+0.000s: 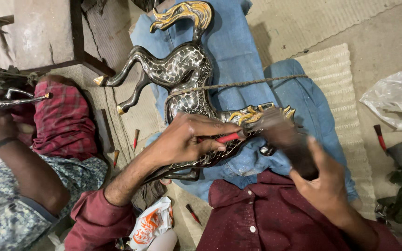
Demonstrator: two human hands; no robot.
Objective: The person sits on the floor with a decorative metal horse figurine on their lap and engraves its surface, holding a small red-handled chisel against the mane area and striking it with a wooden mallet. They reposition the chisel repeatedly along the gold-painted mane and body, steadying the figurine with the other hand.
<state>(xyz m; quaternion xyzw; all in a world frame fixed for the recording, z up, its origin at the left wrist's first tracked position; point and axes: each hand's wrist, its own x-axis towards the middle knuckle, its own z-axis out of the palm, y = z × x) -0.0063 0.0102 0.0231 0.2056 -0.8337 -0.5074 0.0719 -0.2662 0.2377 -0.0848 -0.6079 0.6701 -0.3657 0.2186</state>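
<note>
The left hand (182, 139) pinches a red-handled chisel (229, 137) against the horse figure (187, 83); the right hand (324, 181) clenches a blurred mallet (284, 139); body already patterned, mane under work

A crumpled clear plastic bag (396, 100) lies on the floor beside a woven mat (333, 69).

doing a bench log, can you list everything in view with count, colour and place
horse figure: one, black with silver pattern and gold mane, tail, hooves, lying on the lap
cord: one, tan, across the horse
red-handled tool: one, at the horse's neck
spare tools: several, red-tipped, on the mat
plastic bag: one, clear, right
co-worker's arm: one, patterned sleeve, left
left hand: grips the red-handled tool
right hand: holds a dark blurred object, raised over the horse
</note>
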